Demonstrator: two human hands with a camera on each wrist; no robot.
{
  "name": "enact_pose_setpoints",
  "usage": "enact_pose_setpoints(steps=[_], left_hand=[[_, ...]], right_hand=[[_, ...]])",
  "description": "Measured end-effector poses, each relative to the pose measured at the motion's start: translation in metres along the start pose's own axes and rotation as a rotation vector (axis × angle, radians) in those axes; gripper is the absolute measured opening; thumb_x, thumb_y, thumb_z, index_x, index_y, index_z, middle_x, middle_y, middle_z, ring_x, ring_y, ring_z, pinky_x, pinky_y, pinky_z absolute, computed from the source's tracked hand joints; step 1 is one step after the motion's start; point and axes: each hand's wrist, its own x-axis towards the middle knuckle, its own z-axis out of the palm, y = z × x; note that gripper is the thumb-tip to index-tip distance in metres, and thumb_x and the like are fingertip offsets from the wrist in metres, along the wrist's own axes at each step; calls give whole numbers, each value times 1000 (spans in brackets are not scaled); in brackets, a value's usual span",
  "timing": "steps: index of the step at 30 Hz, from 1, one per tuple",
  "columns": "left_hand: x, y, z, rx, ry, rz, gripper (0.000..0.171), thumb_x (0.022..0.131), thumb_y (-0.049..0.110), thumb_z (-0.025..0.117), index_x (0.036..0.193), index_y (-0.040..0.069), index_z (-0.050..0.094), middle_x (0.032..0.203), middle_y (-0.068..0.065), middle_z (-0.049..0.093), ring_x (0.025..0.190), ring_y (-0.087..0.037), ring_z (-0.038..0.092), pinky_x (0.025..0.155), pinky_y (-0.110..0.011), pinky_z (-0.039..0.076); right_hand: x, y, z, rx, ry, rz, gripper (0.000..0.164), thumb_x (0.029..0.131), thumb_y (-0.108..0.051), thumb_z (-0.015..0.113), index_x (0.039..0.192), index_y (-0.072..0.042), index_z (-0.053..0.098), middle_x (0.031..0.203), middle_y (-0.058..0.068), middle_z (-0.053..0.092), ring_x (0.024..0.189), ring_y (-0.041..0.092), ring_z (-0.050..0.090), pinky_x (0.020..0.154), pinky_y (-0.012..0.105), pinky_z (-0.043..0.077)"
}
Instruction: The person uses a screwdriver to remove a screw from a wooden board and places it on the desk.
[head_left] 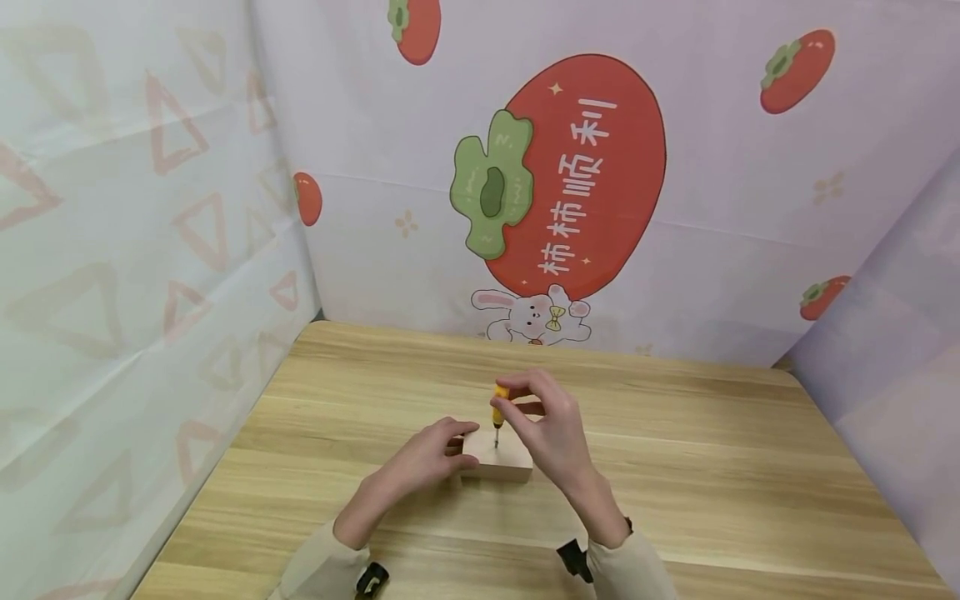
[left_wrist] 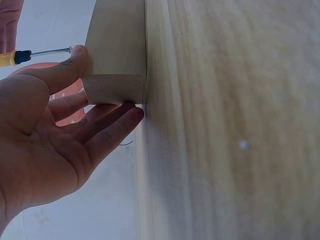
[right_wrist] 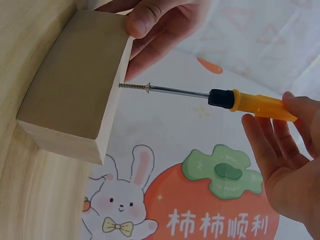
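Note:
A light wooden block [head_left: 498, 472] lies flat on the table. My left hand [head_left: 429, 454] grips its left end, the thumb on the near top edge and the fingers round the far side. Above the block, my right hand [head_left: 553, 425] pinches the yellow handle of a screwdriver [right_wrist: 262, 106] near its top end. The screwdriver stands about upright, its shaft tip meeting the head of a screw [right_wrist: 135, 87]. That screw's point is at the block's top face, with most of its thread showing. In the left wrist view the thumb hides the screw's lower part.
The wood-grain table [head_left: 697, 467] spreads out on both sides of the block. Behind it hangs a cloth backdrop [head_left: 375, 250] printed with persimmons and a rabbit, and another patterned cloth [head_left: 135, 333] closes the left side. Dark bands sit at both wrists.

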Motion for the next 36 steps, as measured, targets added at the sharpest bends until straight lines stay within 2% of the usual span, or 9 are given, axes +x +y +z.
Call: enact_pose_setpoints(steps=[5,9,14,19,22,30,36], left_hand=[[0,0,0,1,3,0,54,95,27,69,141,5,54,132,-14,57,122,-33,62,101,-43,54],[1,1,0,-3,8,-2,53,94,26,70,140,5,55,131,-14,58,121,-33,62,100,-43,54],[1,0,0,4,8,-9,54,94,28,70,141,6,55,131,-14,58,121,-33,62,101,-44,54],[3,-1,1,9,9,-3,54,94,28,70,141,5,55,132,-15,58,121,-33,62,101,-44,54],[3,-1,1,13,10,0,54,93,28,70,140,5,55,132,-15,58,120,-32,63,100,-43,54],[2,0,0,8,11,-10,54,93,28,70,141,6,55,131,-14,58,121,-32,62,102,-44,53],[1,1,0,7,4,-19,55,94,29,70,142,6,54,132,-14,57,122,-33,61,102,-45,52]], right_hand=[[4,4,-8,93,-93,84,19,89,-6,73,108,-6,72,100,8,72,88,15,70,74,28,62],[6,6,-13,105,-98,143,19,90,-7,73,109,-7,72,105,7,71,91,12,69,76,26,62],[3,4,-9,56,-10,83,22,85,-9,79,106,-12,73,101,4,68,89,12,69,70,32,63],[3,1,-6,4,47,11,22,81,-3,81,102,-9,74,93,5,69,82,15,71,67,30,63],[3,0,-7,-5,46,-16,22,80,1,80,101,-7,75,93,7,71,81,18,72,69,28,63],[3,-1,-8,67,-40,3,21,87,1,73,107,-4,74,101,10,72,90,21,73,75,31,63],[1,-3,-3,44,-4,23,21,84,-5,78,104,-9,75,99,9,66,85,15,69,71,30,63]])
